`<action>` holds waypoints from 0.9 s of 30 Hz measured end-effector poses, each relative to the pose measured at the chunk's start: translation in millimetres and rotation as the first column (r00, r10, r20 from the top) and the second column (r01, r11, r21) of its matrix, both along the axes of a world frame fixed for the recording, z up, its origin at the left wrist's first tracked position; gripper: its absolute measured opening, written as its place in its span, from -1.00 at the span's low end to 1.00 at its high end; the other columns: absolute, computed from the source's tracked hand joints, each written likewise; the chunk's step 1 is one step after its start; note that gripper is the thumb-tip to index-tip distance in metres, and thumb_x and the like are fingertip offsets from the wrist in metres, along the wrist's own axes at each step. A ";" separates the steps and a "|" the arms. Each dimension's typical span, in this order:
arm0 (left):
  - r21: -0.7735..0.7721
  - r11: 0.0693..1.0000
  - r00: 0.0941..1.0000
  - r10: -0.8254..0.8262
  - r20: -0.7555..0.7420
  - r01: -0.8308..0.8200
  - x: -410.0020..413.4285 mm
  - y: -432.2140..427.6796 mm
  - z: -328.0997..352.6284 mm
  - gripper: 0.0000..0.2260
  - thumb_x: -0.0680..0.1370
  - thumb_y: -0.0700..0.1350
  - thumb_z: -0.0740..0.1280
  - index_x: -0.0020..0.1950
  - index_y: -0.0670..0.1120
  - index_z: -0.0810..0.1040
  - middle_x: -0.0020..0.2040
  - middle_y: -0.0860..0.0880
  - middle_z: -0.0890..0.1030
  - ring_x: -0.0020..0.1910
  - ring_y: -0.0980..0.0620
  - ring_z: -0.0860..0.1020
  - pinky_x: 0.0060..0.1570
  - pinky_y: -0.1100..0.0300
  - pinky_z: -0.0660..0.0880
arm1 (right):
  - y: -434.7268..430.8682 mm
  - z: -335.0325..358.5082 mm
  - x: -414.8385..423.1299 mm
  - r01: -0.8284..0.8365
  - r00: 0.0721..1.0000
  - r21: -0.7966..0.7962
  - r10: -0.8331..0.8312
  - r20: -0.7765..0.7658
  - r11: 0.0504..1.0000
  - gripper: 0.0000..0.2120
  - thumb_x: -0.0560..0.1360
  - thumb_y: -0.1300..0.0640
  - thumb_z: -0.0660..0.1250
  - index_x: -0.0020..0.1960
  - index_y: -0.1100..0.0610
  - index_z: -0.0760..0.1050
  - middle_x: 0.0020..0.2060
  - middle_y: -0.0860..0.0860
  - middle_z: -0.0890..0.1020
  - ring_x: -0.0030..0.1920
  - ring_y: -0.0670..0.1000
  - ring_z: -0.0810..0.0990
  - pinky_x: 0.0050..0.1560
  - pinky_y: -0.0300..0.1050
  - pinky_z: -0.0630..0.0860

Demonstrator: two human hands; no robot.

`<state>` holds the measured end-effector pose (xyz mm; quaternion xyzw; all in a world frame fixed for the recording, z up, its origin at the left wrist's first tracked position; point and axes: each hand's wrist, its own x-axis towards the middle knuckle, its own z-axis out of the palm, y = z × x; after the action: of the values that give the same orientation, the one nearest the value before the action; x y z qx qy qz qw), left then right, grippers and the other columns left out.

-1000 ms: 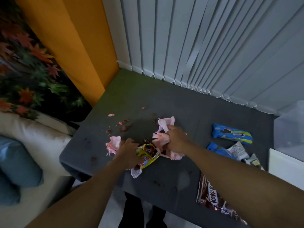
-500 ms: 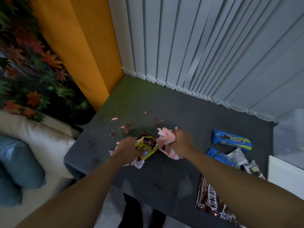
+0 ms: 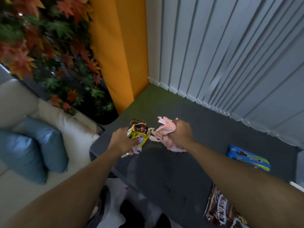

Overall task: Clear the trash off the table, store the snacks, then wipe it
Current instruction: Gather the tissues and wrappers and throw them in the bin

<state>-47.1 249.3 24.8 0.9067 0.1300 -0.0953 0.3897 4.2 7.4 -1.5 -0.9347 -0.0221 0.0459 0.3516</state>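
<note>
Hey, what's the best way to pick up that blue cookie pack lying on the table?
Take the blue cookie pack across its narrow middle, coming down from above. It lies flat on the table, long and slim, so thumb and fingers can span its width. The right hand is nearer, but it grips pink tissue.

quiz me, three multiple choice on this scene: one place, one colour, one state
1. Where does the blue cookie packet lie? A on the sofa B on the table C on the floor
2. What colour is the crumpled paper in the right hand? A pink B green C black
3. What is the left hand doing? A lying flat B gripping a yellow wrapper C hanging idle

1 B: it rests on the grey tabletop. 2 A: pink shows above the fist. 3 B: its fingers curl round the wrapper.
</note>
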 end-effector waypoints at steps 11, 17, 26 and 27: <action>-0.029 0.958 0.958 0.286 0.009 -0.286 -44.2 105.7 -1.2 -0.87 0.36 -0.14 0.51 -0.13 -0.03 0.64 -0.18 -0.07 0.69 -0.16 -0.08 0.64 -0.10 0.01 0.61 | 121.7 11.9 -5.3 -0.180 0.984 0.018 0.180 0.005 0.984 -0.86 0.41 0.00 0.45 -0.16 0.06 0.62 -0.29 -0.02 0.62 -0.25 0.02 0.60 -0.33 -0.15 0.41; -0.058 0.911 0.912 0.410 0.035 -0.407 -82.9 176.5 -7.0 -0.84 0.37 -0.14 0.52 -0.28 0.04 0.57 -0.37 0.10 0.60 -0.34 0.13 0.56 -0.43 0.29 0.43 | 211.7 6.2 -21.7 -0.269 0.963 0.021 0.269 -0.003 0.963 -0.87 0.43 0.03 0.46 -0.09 0.07 0.65 -0.29 -0.04 0.62 -0.24 0.01 0.58 -0.42 -0.22 0.32; -0.034 0.820 0.821 0.569 -0.045 -0.571 -144.0 283.5 -47.1 -0.80 0.34 -0.10 0.56 -0.31 -0.01 0.53 -0.39 0.02 0.55 -0.31 0.00 0.51 -0.39 0.19 0.31 | 352.6 -32.7 -63.7 -0.416 0.904 0.029 0.417 -0.090 0.909 -0.74 0.46 -0.14 0.36 -0.10 0.05 0.61 -0.15 -0.04 0.63 -0.15 0.02 0.62 -0.23 -0.16 0.43; -0.038 0.805 0.806 0.589 -0.062 -0.591 -151.3 293.4 -55.2 -0.80 0.34 -0.12 0.55 -0.32 0.00 0.53 -0.41 0.04 0.54 -0.31 -0.01 0.52 -0.42 0.22 0.31 | 367.0 -40.8 -68.5 -0.428 0.898 0.030 0.429 -0.101 0.903 -0.72 0.50 -0.16 0.33 -0.08 0.05 0.61 -0.16 -0.04 0.64 -0.17 0.02 0.62 -0.24 -0.16 0.43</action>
<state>-198.4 542.7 -30.3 0.8077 0.4117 0.0055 0.4220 -64.3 374.3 -42.3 -0.9021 -0.2087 0.1712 0.3367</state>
